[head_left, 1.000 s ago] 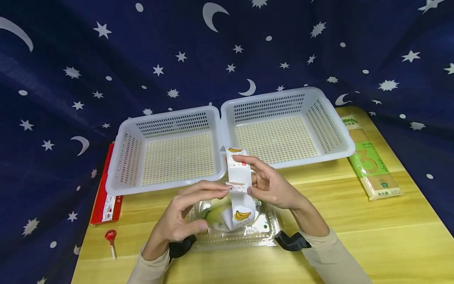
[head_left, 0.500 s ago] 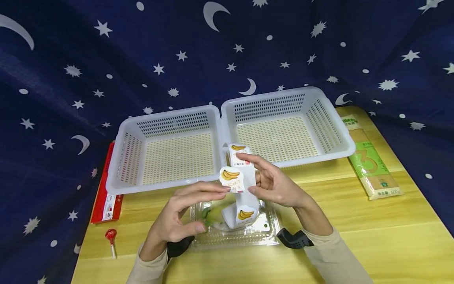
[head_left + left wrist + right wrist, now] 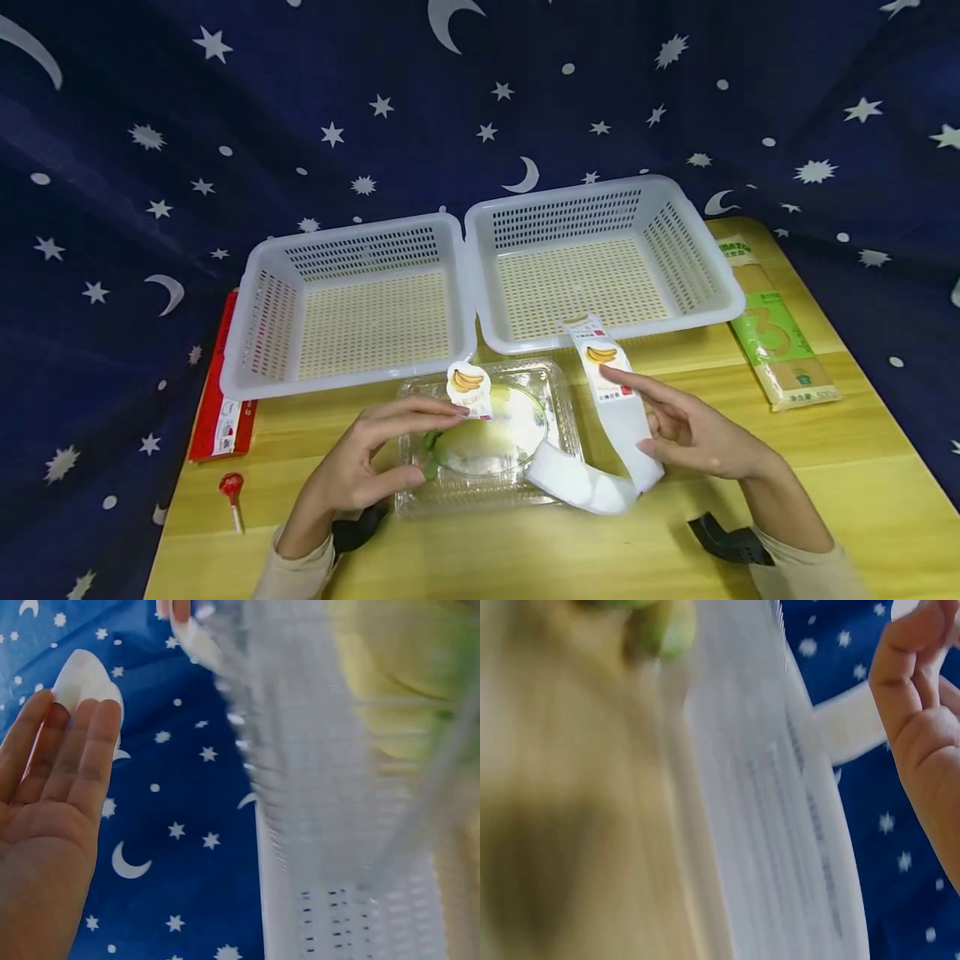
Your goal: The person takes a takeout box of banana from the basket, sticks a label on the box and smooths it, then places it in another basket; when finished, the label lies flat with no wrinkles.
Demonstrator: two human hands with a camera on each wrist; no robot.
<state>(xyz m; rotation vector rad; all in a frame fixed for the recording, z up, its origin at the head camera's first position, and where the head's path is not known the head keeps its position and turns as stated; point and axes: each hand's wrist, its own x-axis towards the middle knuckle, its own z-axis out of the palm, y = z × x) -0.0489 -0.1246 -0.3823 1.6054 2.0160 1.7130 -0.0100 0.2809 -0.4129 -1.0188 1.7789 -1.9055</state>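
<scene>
A white, scalloped label (image 3: 468,388) printed with yellow bananas is carried near the frame's centre on the straight fingertips of the left hand (image 3: 360,462), its thumb spread apart. Right of centre, a curling white label strip (image 3: 622,425) is pinched by the right hand (image 3: 701,437). Between them, a clear container (image 3: 487,500) is set on the tabletop (image 3: 525,554).

Contents (image 3: 379,675) of clear box (image 3: 566,408) blurred, red packet (image 3: 206,429) left of box partly hidden by basket (image 3: 337,382), right sleeve (image 3: 806,575) cut off, sticker strip (image 3: 627,433) print too small.
</scene>
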